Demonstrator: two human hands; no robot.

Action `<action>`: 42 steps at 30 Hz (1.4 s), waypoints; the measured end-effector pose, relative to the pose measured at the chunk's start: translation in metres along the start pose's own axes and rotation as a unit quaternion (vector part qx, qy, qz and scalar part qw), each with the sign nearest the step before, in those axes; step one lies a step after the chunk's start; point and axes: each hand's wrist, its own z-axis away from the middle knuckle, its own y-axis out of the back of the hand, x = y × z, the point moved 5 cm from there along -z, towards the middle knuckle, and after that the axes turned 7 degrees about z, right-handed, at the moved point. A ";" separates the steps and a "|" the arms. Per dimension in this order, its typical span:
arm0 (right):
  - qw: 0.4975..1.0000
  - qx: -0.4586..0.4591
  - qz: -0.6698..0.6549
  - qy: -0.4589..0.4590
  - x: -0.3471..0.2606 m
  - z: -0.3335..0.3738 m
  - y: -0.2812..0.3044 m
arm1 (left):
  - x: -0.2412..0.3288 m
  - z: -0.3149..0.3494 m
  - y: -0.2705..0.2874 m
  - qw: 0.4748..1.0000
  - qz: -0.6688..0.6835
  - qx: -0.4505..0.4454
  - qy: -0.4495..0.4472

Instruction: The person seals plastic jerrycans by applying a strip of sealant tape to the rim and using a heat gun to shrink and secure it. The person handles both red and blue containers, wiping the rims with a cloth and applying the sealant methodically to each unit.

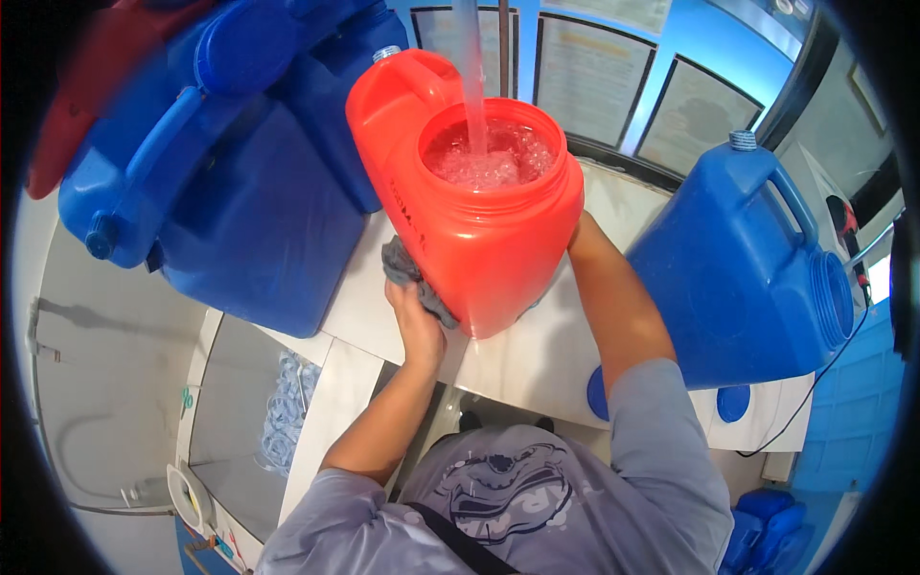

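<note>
A red plastic jug [498, 254] stands upright on the white counter in front of me, its wide mouth uncovered. A stream of water [471, 67] falls from above into that mouth, and the water inside is bubbling below the rim. My left hand [414, 311] is closed on a dark grey cloth [401, 264] and presses it against the jug's lower left side. On the other side, my right hand [581, 233] reaches around behind the jug; its fingers are hidden, so their grip does not show. A small silvery cap [386, 52] closes the jug's narrow spout.
Large blue jugs [254, 220] crowd the left side. Another blue jug [743, 273] stands at the right with its wide mouth uncovered. Blue round lids [733, 403] lie by the counter's front edge, near a black cable [803, 402]. A bundle of pale blue strips [285, 412] sits at lower left.
</note>
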 end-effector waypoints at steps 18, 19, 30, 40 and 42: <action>0.837 0.002 -0.522 -0.162 0.024 -0.005 -0.030 | -0.024 -0.078 0.033 0.980 -0.192 0.031 -0.033; 0.794 -0.009 -0.587 -0.159 0.017 -0.001 -0.033 | -0.035 -0.050 0.043 0.983 -0.179 0.037 0.012; 0.932 0.089 -0.336 -0.100 -0.021 0.063 0.042 | -0.017 0.127 -0.006 0.868 -0.010 -0.027 0.496; 0.773 0.150 -0.522 -0.327 -0.020 0.344 0.060 | -0.038 0.160 -0.163 0.842 -0.273 -0.465 -0.007; 0.846 0.192 -0.431 -0.247 -0.021 0.337 0.080 | -0.082 0.170 -0.138 0.783 -0.374 -0.496 -0.025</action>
